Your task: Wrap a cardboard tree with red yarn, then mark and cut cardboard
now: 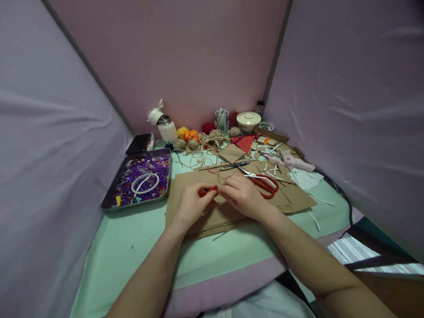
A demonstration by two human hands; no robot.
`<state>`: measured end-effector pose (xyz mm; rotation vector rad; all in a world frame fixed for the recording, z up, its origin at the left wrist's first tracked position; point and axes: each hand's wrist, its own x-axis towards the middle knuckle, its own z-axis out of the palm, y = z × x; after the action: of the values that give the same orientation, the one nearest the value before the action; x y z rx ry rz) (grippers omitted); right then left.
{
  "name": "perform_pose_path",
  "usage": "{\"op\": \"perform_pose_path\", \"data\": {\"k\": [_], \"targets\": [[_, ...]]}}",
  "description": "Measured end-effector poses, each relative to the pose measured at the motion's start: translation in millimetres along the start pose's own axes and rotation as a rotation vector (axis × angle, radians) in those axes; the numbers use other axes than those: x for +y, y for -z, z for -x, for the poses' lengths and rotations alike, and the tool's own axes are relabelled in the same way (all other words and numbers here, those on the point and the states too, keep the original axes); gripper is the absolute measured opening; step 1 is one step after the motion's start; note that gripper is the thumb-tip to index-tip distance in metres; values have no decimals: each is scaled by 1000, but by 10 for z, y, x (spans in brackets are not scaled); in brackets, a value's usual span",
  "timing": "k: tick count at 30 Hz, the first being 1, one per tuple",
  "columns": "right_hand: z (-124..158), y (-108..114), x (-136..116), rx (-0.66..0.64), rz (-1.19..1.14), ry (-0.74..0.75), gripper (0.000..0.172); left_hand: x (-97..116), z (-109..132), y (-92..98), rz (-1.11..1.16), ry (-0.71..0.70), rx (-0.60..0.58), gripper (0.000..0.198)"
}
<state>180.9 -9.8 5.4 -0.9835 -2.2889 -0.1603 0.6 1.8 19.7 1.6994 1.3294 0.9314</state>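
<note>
My left hand (194,204) is closed around a small red piece (212,194), its material hard to tell, just above a stack of brown cardboard (228,216). At the red piece's right end, my right hand (241,195) has its fingertips pinched together; what lies between them is too small to make out. A red yarn strand (217,171) runs over the cardboard behind my hands. Beside my right hand lie red-handled scissors (266,186), blades toward the back left. A dark pen (234,166) rests beyond the hands.
A metal tray (132,207) of purple beads holds a white ring (145,183) at left. Yarn balls (191,135), an open white bottle (167,130), a glass (221,120) and a lidded bowl (248,120) line the back. A pink glue gun (296,161) and paper scraps lie right.
</note>
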Motion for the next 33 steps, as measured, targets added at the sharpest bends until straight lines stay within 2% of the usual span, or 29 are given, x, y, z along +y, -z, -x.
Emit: {"op": "perform_pose_path", "data": {"k": [3,6,12,19,23,25,29,31,33], "targets": [[8,8,11,2,13,18,22,20,27,7,-157,-73,-91,19],[15,29,20,-2,2,14,22,20,39,19,-215,-101,-175,20],[-6,67,39,-31,-113,-6,20,17,54,66,-211,-120,-316,17],[-14,48,69,2,-288,-30,18,51,74,105,-135,-101,-435,18],[5,24,84,6,-357,-120,17,120,60,127,30,-38,-372,19],[10,3,83,5,-369,-142,18,124,39,137,164,13,-274,22],[19,-54,71,10,-354,-131,19,46,-29,133,367,83,42,32],[25,-78,67,21,-343,-123,19,-6,-63,117,446,119,111,39],[30,-91,66,28,-331,-114,20,-41,-87,97,533,168,118,43]]}}
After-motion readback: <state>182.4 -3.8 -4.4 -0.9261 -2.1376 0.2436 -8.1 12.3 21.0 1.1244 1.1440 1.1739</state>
